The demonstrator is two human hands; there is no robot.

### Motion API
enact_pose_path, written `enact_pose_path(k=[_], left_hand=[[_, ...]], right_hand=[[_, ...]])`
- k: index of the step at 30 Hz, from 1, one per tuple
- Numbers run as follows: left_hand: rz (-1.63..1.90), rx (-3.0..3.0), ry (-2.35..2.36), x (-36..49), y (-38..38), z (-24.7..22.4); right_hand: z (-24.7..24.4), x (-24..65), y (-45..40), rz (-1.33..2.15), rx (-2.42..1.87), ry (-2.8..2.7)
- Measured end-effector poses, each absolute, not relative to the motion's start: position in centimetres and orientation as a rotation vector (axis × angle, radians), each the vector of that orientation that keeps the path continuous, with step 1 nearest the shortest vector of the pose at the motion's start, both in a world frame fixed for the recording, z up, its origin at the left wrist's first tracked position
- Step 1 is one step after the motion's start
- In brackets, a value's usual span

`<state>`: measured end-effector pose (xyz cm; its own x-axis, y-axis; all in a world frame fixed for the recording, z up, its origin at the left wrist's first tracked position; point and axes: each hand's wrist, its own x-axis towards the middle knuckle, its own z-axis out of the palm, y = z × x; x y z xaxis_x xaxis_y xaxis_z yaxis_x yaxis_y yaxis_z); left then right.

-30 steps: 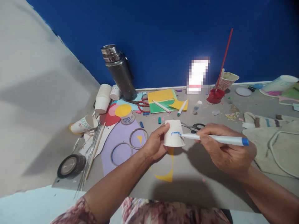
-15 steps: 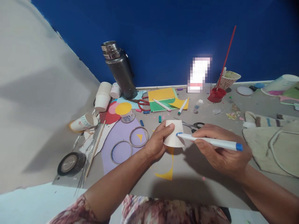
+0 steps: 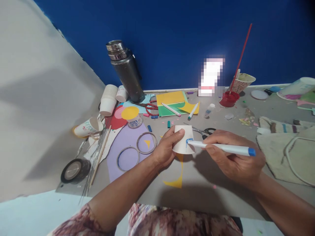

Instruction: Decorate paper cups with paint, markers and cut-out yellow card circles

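Note:
My left hand [image 3: 168,149] is closed around a small white paper cup [image 3: 181,134], held upside down with its wide rim downward. Between the thumb and fingers of my right hand [image 3: 235,160] is a white felt-tip marker [image 3: 228,149] with a blue end. Its tip meets the cup's side, where blue lines form a small arch-like mark. Just behind the cup lies a pair of black-handled scissors [image 3: 205,131]. A cut yellow paper scrap [image 3: 178,182] rests on the table below the cup.
Two tape rings [image 3: 128,159] lie on purple paper at left, near a black tape roll [image 3: 75,170] and thin wires. Farther back stand a steel flask [image 3: 126,77], stacked paper cups [image 3: 108,100] and a red pot [image 3: 229,99]. A cloth bag [image 3: 283,150] lies at right.
The blue mark on the cup has grown, with lines now running downward from its top. The marker tip has shifted slightly; both hands keep their hold.

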<state>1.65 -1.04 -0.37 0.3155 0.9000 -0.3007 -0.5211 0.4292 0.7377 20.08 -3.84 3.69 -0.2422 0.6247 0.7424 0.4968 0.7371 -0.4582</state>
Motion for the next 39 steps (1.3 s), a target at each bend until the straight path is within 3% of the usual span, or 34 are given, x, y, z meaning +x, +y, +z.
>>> enact_pose_path(k=[15,24,32,39], left_hand=[[1.005,0.536,0.768,1.4,-0.9,-0.6],[0.962,0.287,0.767,1.5,-0.5,-0.7],[0.978,0.281,0.776,1.7,-0.4,-0.8],[0.958,0.282,0.749,1.5,-0.4,-0.8]], right_hand=[[4.7,19.9,-3.9,0.335,-0.784,-1.955],[3.2,21.3,-3.9,0.201,-1.037,-1.658],[3.5,20.9,-4.1,0.289,-0.892,-1.777],[3.6,21.1,-3.8,0.192,-1.013,-1.692]])
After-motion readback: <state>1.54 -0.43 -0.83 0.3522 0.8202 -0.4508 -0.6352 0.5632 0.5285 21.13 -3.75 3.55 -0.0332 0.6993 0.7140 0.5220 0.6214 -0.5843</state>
